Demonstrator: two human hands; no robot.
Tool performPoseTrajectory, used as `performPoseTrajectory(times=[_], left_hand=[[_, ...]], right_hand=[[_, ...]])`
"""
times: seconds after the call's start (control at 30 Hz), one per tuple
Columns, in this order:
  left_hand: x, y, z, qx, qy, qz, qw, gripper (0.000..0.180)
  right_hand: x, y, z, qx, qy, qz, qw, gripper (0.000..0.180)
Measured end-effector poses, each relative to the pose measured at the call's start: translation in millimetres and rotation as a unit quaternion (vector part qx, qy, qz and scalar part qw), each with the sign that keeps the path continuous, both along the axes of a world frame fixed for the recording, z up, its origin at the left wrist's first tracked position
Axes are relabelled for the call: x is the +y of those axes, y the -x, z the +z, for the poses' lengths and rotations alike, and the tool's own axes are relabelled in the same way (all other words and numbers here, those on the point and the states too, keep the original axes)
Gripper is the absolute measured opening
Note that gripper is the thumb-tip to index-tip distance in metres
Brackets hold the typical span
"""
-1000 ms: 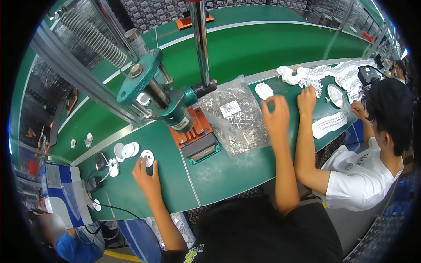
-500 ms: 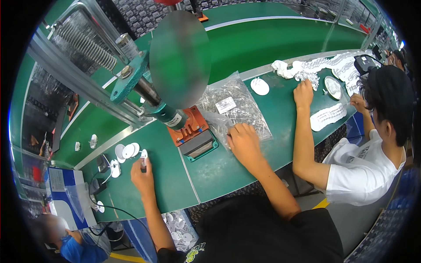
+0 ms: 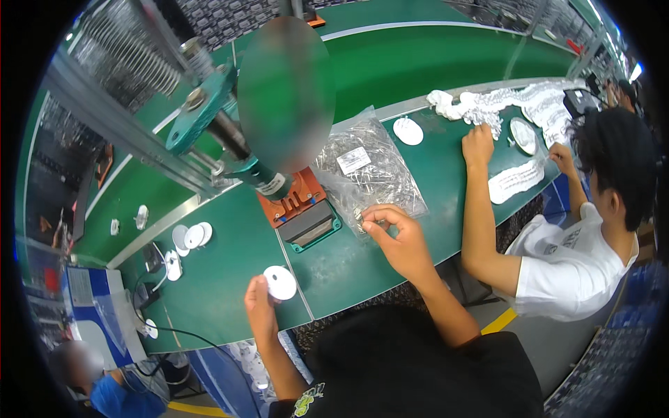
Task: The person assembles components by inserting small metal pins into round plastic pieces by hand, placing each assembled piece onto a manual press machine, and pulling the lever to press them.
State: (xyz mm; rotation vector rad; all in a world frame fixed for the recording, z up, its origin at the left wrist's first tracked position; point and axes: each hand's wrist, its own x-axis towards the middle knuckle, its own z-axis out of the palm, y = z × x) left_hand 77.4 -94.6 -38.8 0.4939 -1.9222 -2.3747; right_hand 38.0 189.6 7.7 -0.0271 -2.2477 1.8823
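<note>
Hands low in centre of frame, near bench's front edge. Left hand (image 3: 260, 308) has fingers closed on rim of a flat white disc (image 3: 280, 282), smooth plastic by the look, held just over green table (image 3: 209, 292). Open green surface to left of it, up to a small stack of similar white discs (image 3: 190, 236) w/ cables and small white parts nearby, mid-left.

Right hand (image 3: 399, 237), centre, fingertips pinched together on a small metal part (image 3: 359, 215) at lower edge of a clear plastic bag (image 3: 368, 171); bag crinkly, shiny, full of small metal bits, white label on top. Bare table strip between the two hands.

Just left of bag: orange block on a dark teal-framed fixture (image 3: 301, 214), boxy, under a teal press (image 3: 230, 139) w/ steel column, upper left.

Further up, one more white disc (image 3: 408, 130) lies alone past the bag. Right side: another person's hand (image 3: 478, 144) rests on table, fist-like, near a heap of white parts (image 3: 509, 104), upper right. Beyond, a wide green belt w/ white edge stripe.
</note>
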Motion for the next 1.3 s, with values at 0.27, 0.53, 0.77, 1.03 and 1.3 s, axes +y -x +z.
performPoseTrajectory(times=[0.27,0.53,0.77,1.03,1.3], left_hand=[[31.2,9.4,-9.2,0.001,0.062,-0.083,0.995,0.020],[39.7,20.1,7.1,-0.067,0.163,-0.184,0.967,0.021],[34.4,27.0,15.4,-0.091,0.154,-0.235,0.955,0.027],[34.5,26.1,11.8,-0.093,0.164,-0.233,0.954,0.028],[32.6,29.1,13.4,-0.087,0.164,-0.253,0.949,0.028]], right_hand=[[-16.6,-16.4,-11.6,-0.147,0.205,0.169,0.953,0.019],[-56.0,-23.9,-29.4,-0.093,0.118,0.194,0.969,0.017],[-71.7,-27.8,-56.3,-0.022,0.141,0.105,0.984,0.010],[-71.7,-30.1,-54.8,-0.038,0.112,0.105,0.987,0.008],[-75.2,-30.8,-50.2,-0.006,0.031,0.082,0.996,0.009]])
